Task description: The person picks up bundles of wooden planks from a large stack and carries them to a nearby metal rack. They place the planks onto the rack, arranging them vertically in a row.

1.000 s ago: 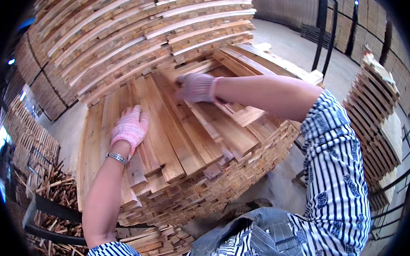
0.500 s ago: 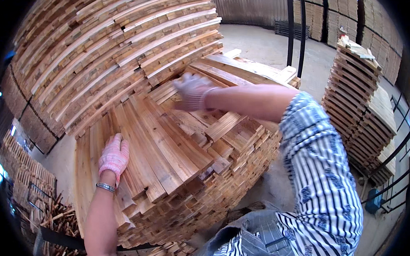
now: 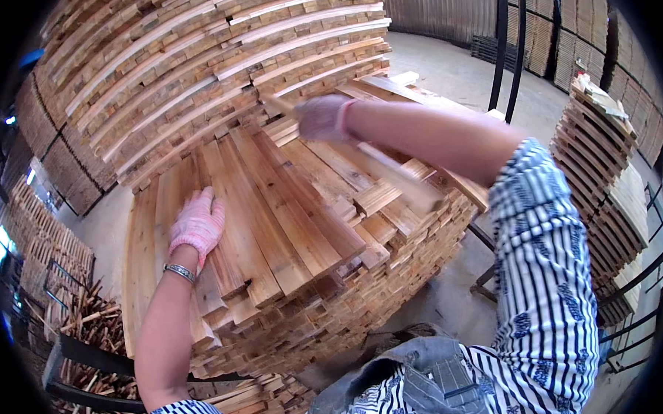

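Wooden slats being handled on a stack
A slat (image 3: 359, 158) is gripped by the right hand (image 3: 324, 117); the left hand (image 3: 196, 226) is laid flat on the stack (image 3: 288, 231)

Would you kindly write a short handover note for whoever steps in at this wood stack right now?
Left hand: gloved, resting flat on the boards atop the stack, holding nothing.
Right hand: gloved, gripping one slat by its far end, raised above the top layer and blurred.
Done: top layer mostly laid side by side on the left.
Left: the right side is uneven, with short pieces lying loose and stepped; the held slat is not yet set down.
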The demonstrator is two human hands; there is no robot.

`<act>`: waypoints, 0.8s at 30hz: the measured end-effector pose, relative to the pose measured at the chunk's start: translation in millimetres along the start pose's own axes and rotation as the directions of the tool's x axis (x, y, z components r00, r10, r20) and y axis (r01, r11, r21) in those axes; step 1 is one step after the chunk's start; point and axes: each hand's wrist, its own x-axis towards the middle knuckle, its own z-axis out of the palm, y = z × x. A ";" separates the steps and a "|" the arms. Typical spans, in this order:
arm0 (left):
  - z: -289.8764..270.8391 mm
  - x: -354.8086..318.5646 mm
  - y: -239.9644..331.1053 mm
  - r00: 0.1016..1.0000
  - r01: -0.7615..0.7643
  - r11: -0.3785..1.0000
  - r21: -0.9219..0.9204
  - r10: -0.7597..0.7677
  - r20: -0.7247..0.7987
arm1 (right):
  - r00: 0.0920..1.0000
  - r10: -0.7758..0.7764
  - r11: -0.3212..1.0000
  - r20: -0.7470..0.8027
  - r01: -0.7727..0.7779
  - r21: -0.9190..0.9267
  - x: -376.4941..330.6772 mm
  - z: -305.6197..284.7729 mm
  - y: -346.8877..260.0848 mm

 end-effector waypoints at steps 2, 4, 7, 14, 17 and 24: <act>2.1 4.4 0.6 1.000 -0.008 1.000 -0.009 0.008 0.005 | 0.992 -0.072 0.997 0.099 0.071 0.008 21.5 -9.8 -36.0; -0.1 5.3 1.9 1.000 -0.022 1.000 -0.007 0.022 -0.004 | 0.891 0.431 0.579 0.143 -0.395 0.713 3.7 -32.3 -85.3; 5.6 10.2 -0.8 0.998 -0.067 0.996 -0.050 0.067 0.000 | 0.975 0.203 0.753 0.087 -0.213 0.623 50.0 0.4 -79.5; 7.3 4.1 -15.1 0.999 -0.044 0.998 -0.036 0.043 -0.021 | 0.866 0.491 0.797 0.089 -0.489 0.354 -61.5 23.4 6.5; 1.5 9.6 1.8 0.998 -0.056 0.997 -0.046 0.058 0.039 | 0.798 0.562 0.816 0.217 -0.578 0.015 -99.1 86.6 36.4; 6.4 9.6 0.4 0.999 -0.040 0.999 -0.019 0.040 0.012 | 0.848 0.526 0.640 0.055 -0.438 0.631 -72.7 101.9 86.9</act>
